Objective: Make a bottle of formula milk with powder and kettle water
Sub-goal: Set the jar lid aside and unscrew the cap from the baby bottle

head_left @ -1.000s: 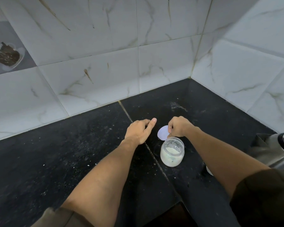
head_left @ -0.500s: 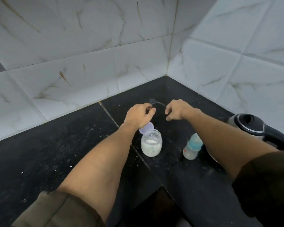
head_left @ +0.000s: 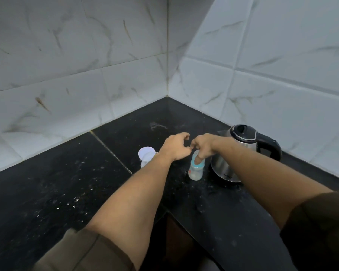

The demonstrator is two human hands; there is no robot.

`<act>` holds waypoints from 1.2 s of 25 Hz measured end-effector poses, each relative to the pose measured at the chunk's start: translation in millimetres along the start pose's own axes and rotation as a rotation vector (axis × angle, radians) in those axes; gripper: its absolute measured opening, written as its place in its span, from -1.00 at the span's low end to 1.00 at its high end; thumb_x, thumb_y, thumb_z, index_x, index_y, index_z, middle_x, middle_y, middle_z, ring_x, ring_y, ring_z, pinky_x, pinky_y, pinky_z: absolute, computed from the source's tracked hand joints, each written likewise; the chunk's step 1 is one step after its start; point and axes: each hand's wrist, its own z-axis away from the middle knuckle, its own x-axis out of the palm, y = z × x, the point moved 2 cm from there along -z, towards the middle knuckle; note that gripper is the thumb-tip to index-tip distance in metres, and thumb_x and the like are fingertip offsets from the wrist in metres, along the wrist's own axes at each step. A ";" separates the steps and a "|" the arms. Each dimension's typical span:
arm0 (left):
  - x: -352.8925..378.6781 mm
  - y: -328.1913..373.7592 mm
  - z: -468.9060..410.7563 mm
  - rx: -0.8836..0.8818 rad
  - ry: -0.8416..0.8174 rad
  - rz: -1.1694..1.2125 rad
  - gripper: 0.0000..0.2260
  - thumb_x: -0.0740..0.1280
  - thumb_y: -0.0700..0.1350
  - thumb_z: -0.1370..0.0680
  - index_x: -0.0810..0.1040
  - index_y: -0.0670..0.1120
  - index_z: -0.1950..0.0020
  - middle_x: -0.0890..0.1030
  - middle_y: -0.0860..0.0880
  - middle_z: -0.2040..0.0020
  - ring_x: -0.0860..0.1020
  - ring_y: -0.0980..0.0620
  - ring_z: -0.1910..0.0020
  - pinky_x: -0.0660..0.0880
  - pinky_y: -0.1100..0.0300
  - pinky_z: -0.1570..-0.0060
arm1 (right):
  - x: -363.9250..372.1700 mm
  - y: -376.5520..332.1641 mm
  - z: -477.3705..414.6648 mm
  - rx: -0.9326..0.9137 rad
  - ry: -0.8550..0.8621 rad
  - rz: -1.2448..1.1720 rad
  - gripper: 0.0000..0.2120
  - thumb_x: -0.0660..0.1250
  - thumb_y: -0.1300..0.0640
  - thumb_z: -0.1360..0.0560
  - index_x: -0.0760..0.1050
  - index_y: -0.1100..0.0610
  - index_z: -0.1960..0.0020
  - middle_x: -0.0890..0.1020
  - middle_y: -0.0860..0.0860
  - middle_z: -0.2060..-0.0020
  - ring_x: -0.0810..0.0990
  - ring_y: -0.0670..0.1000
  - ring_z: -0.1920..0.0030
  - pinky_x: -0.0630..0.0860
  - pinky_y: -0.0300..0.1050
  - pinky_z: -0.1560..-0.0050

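A small clear baby bottle (head_left: 195,172) with a teal collar stands on the black counter (head_left: 67,188), just left of the steel kettle (head_left: 236,153). My right hand (head_left: 203,145) is closed around the bottle's top, thumb down its side. My left hand (head_left: 176,146) hovers beside it, fingers curled and apart, holding nothing. The powder jar (head_left: 145,162) with its pale lid (head_left: 146,152) flipped up stands left of my left forearm, which hides most of it.
White marble-look tiled walls meet in a corner behind the counter. The kettle has a black lid and handle and sits close to the right wall. A dark gap opens at the counter's near edge between my arms.
The view swung right, bringing the kettle fully into sight. My left hand left the jar lid. My right hand moved down onto the bottle's top.
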 end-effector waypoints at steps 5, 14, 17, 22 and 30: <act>44.8 -12.6 21.3 -0.058 -0.146 0.068 -0.28 0.58 0.13 -0.36 0.49 0.02 -0.50 0.61 0.03 -0.38 0.56 -0.03 -0.36 0.50 0.01 -0.35 | 23.8 2.3 8.1 -0.005 0.113 -0.009 -0.53 0.60 -0.05 -0.39 0.61 0.01 -0.25 0.67 0.04 -0.06 0.64 0.10 -0.07 0.60 -0.04 -0.04; 71.9 -6.9 30.6 -0.080 -0.017 0.203 -0.62 0.51 0.26 -0.44 0.66 0.06 -0.11 0.70 0.07 0.07 0.63 0.03 -0.01 0.58 0.07 -0.09 | 11.4 11.4 22.2 -0.016 0.182 -0.206 -0.76 0.58 -0.06 -0.39 0.67 0.06 0.06 0.72 0.01 0.30 0.69 0.01 0.37 0.62 -0.15 0.29; 72.5 1.6 27.3 -0.044 -0.017 0.226 -0.68 0.53 0.22 -0.45 0.69 0.08 -0.10 0.72 0.08 0.10 0.66 0.05 0.01 0.58 0.05 -0.13 | 6.1 17.5 29.1 -0.056 0.170 -0.128 -0.73 0.61 0.01 -0.37 0.69 0.01 -0.04 0.70 -0.04 0.14 0.66 0.02 0.12 0.61 -0.10 0.08; 72.7 10.5 18.1 0.012 -0.046 0.216 -0.64 0.55 0.22 -0.43 0.69 0.05 -0.10 0.73 0.09 0.07 0.67 0.08 -0.01 0.59 0.00 -0.16 | 3.1 28.1 40.9 -0.093 0.160 -0.062 -0.64 0.59 0.09 -0.39 0.65 -0.06 -0.16 0.66 -0.04 0.02 0.60 0.04 -0.02 0.59 -0.03 -0.05; 74.0 -6.9 8.3 -0.008 -0.092 0.184 -0.63 0.53 0.24 -0.41 0.68 0.09 -0.11 0.70 0.12 0.07 0.65 0.08 0.02 0.59 0.06 -0.08 | -11.3 27.1 54.3 -0.121 0.224 -0.052 -0.74 0.45 0.12 -0.48 0.57 -0.05 -0.15 0.65 -0.05 -0.02 0.57 0.03 -0.03 0.50 -0.05 -0.02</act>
